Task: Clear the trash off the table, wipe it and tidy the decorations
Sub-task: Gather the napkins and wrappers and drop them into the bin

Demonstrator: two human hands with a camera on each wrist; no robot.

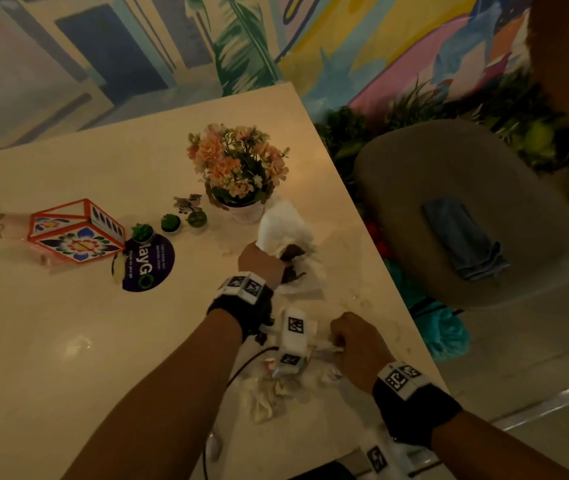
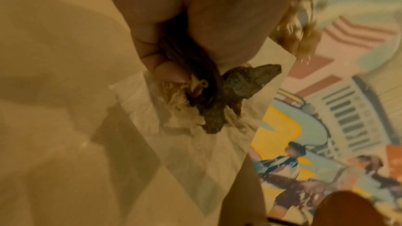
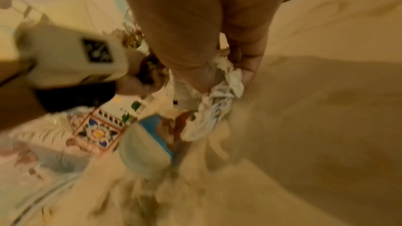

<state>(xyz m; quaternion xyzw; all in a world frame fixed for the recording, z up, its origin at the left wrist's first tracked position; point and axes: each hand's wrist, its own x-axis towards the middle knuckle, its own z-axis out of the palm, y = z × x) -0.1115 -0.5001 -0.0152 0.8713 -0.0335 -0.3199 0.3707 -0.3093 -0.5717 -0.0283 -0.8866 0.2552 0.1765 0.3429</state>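
Observation:
My left hand (image 1: 262, 263) (image 2: 174, 54) grips a dark brown crumpled scrap (image 1: 291, 261) (image 2: 228, 95) together with white tissue (image 1: 286, 230) (image 2: 195, 140) near the flower pot. My right hand (image 1: 354, 344) (image 3: 217, 68) pinches a crumpled printed wrapper (image 3: 219, 100) (image 1: 328, 348) above the table (image 1: 68, 341). More crumpled tissues (image 1: 265, 396) lie below it, and a blue and white paper cup (image 3: 145, 149) lies on its side beside the wrapper.
A pot of pink flowers (image 1: 238, 168), three tiny green plants (image 1: 170, 223), a small figurine (image 1: 188, 202), a patterned orange box (image 1: 75, 233) and a dark round sticker (image 1: 148, 263) sit at the back. A grey chair (image 1: 456, 209) with a blue cloth (image 1: 466, 237) stands right.

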